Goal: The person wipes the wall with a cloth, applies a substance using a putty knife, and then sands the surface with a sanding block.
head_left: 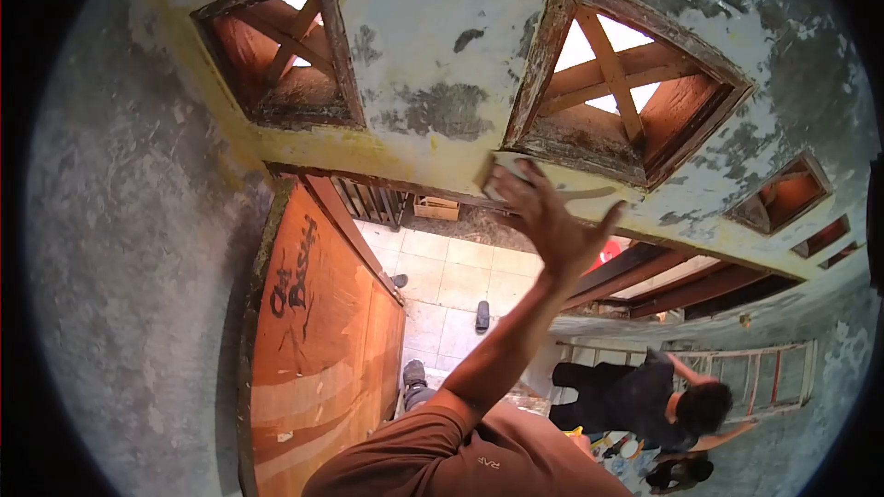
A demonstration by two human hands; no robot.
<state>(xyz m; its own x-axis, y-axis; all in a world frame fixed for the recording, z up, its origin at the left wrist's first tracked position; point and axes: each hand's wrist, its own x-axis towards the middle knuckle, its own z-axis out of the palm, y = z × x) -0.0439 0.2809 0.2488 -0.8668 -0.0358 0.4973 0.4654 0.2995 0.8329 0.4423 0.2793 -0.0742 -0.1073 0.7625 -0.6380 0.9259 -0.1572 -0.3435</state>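
My left hand is raised against the yellowish band of wall below the vent openings. Its fingers press a small pale block with a brown edge, which looks like a sanding block; motion blurs it. The thumb sticks out to the right. Just above the hand is a wood-framed vent opening with crossed slats. At the edge of my brown shirt a little of what may be my right hand shows, beside something yellow. Its fingers cannot be made out.
An orange wooden door with black writing stands at the left. Below are a tiled floor and a dark slipper. At lower right are a person in dark clothes, a ladder and another person. A second vent is upper left.
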